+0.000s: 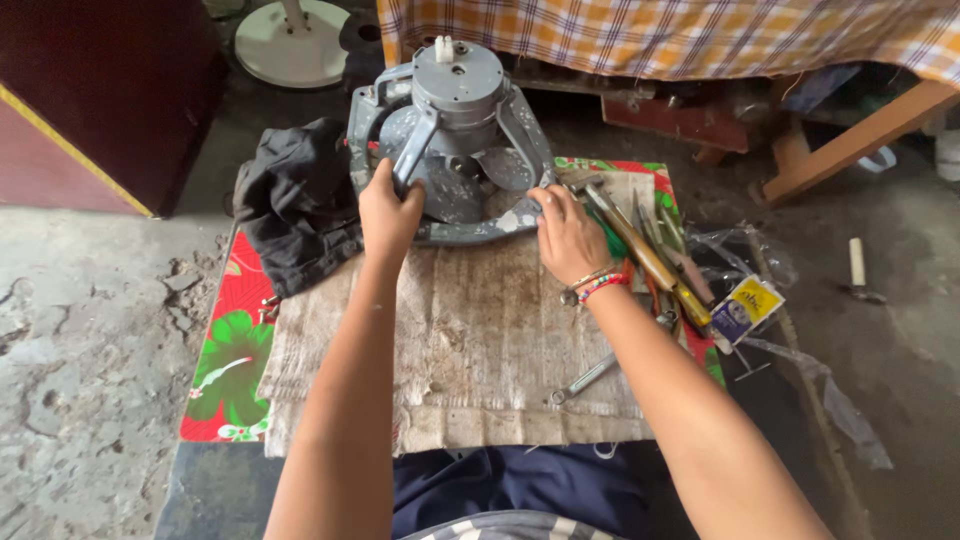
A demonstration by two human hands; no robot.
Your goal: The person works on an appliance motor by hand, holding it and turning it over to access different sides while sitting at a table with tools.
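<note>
A grey metal fan motor housing (455,140) with a round motor on top and a square frame stands at the far edge of a worn sack cloth (480,330). My left hand (388,215) grips one of the frame's arms at its lower left. My right hand (567,232), with bead bracelets at the wrist, holds the frame's lower right edge.
A black cloth (295,205) lies left of the housing. Several hand tools (650,250) lie at the right, with a spanner (585,378) and a small yellow-and-blue packet (745,308). A red floral mat (230,360) lies under the sack. A wooden table with checked cloth (700,35) stands behind.
</note>
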